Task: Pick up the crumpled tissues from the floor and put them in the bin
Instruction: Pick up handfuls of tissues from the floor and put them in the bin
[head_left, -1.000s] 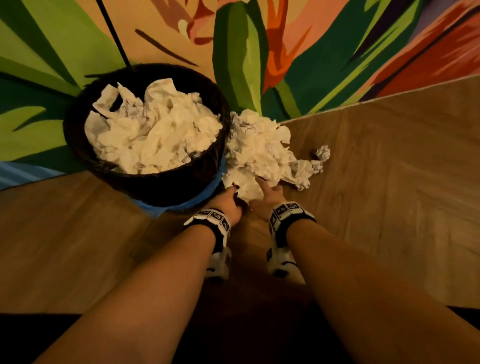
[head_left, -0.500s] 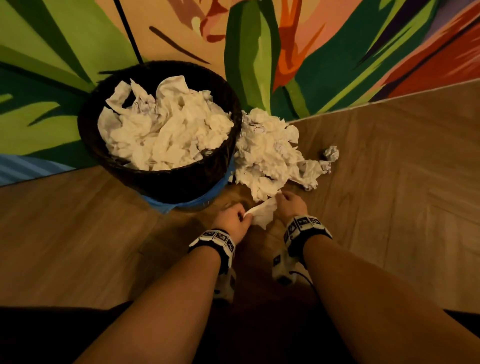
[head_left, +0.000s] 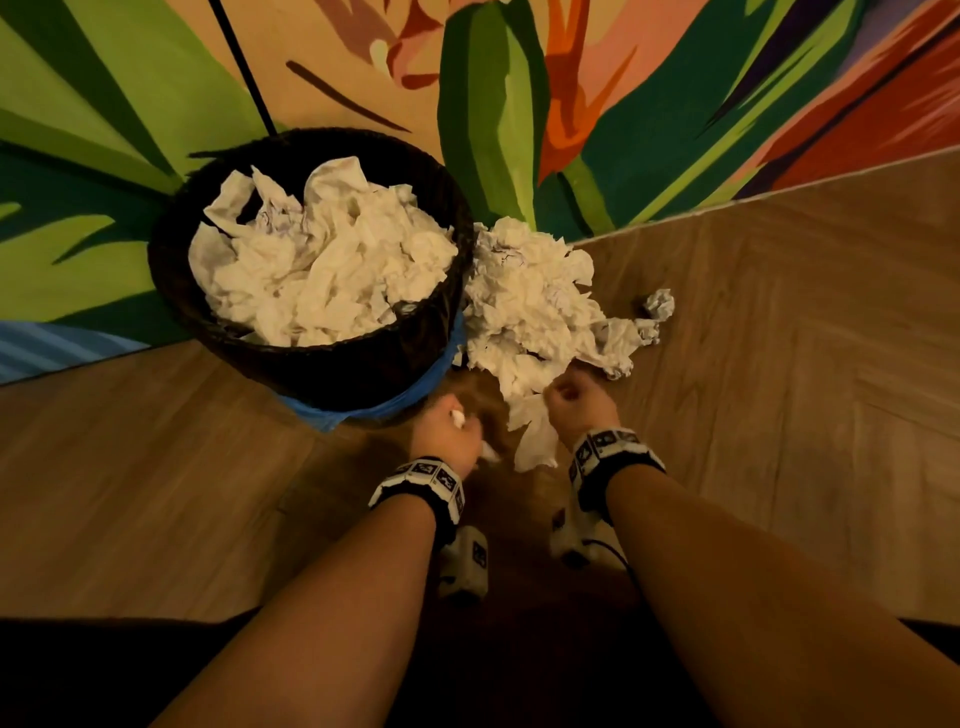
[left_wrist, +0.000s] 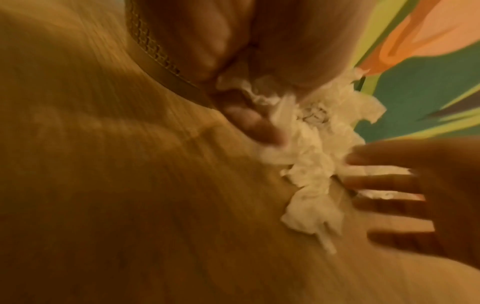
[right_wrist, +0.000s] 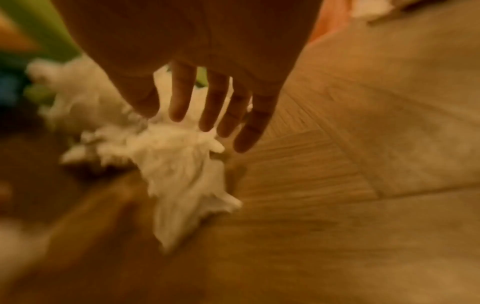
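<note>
A black wicker bin (head_left: 363, 364) against the painted wall is heaped with white crumpled tissues (head_left: 322, 260). Right of it a pile of tissues (head_left: 530, 306) lies on the wooden floor, and one small ball (head_left: 660, 306) sits apart. My left hand (head_left: 449, 428) is curled round a small wad of tissue just in front of the bin. In the blurred left wrist view its fingers (left_wrist: 241, 115) close on tissue (left_wrist: 259, 92). At the pile's near edge my right hand (head_left: 574, 402) grips a tissue (head_left: 535, 441) that hangs below it; its fingers (right_wrist: 182, 102) lie over that tissue (right_wrist: 176, 160).
A blue bag (head_left: 395, 400) shows around the bin's base. The mural wall (head_left: 571, 130) rises right behind the bin and the pile. Bare wooden floor (head_left: 779, 415) stretches to the right and left of my arms.
Both hands have drawn back from the pile toward me. The tissue stretched between them half a second ago now hangs from my right hand, and my left fist has moved left.
</note>
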